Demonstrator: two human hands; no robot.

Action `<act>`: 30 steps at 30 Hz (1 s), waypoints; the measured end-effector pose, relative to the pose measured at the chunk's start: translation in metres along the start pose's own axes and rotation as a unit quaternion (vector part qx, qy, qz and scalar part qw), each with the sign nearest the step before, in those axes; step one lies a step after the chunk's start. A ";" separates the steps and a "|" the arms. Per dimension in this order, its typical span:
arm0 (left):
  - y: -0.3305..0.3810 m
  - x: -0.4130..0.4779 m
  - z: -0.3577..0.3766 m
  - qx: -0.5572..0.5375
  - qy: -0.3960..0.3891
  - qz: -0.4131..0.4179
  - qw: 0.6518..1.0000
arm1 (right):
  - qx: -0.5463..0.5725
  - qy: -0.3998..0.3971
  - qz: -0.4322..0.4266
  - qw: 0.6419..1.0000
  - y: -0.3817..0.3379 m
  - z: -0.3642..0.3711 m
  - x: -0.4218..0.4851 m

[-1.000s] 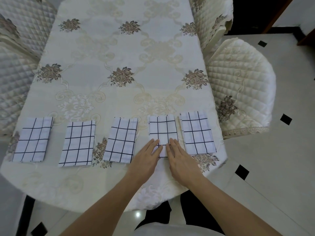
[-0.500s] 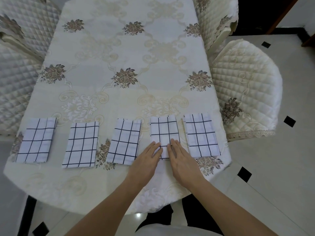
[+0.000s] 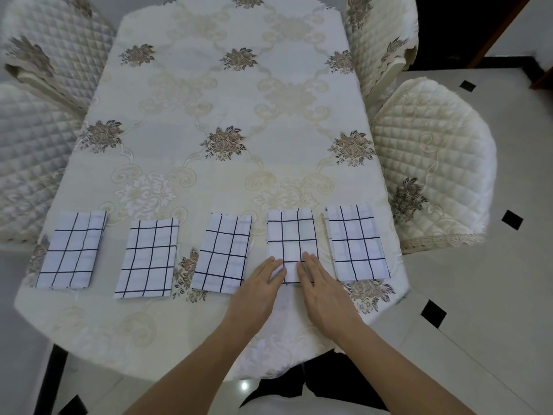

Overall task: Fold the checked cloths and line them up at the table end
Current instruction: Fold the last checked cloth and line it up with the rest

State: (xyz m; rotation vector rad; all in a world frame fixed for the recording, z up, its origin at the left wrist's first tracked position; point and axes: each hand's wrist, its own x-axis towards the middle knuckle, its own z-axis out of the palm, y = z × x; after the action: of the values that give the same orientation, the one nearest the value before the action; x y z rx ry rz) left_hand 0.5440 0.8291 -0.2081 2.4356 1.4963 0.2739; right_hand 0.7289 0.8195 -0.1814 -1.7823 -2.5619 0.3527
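Note:
Several folded white cloths with black checks lie in a row along the near end of the table (image 3: 227,94). The fourth cloth from the left (image 3: 291,235) has both my hands on its near edge. My left hand (image 3: 258,287) rests flat with straight fingers on its near left corner. My right hand (image 3: 321,289) lies flat on its near right corner. To the left lie three folded cloths: one at the far left (image 3: 71,250), another (image 3: 148,257) and a third (image 3: 223,253). One more folded cloth (image 3: 357,242) lies to the right.
A cream tablecloth with brown flower motifs covers the table. Quilted chairs stand at the right (image 3: 431,163), back right (image 3: 378,34) and left (image 3: 33,115). The tiled floor (image 3: 493,324) shows to the right, past the table's edge.
My hands stay flat on the near edge of the fourth cloth. The view has shifted slightly; the cloths have not moved.

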 end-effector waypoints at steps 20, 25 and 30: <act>-0.084 -0.048 -0.059 0.048 0.063 0.034 0.996 | -0.008 0.048 -0.097 0.994 -0.068 -0.010 0.026; -0.124 -0.058 -0.055 0.045 0.027 0.052 0.997 | -0.027 0.035 -0.069 0.997 -0.107 0.016 0.036; -0.135 -0.059 -0.052 0.027 0.027 0.063 0.997 | -0.029 0.026 -0.034 0.999 -0.127 0.030 0.044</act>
State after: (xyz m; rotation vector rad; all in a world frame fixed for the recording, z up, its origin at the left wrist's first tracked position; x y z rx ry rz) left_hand 0.3884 0.8414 -0.2039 2.5896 1.3900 0.3319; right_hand 0.5920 0.8129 -0.1929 -1.6931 -2.6148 0.2314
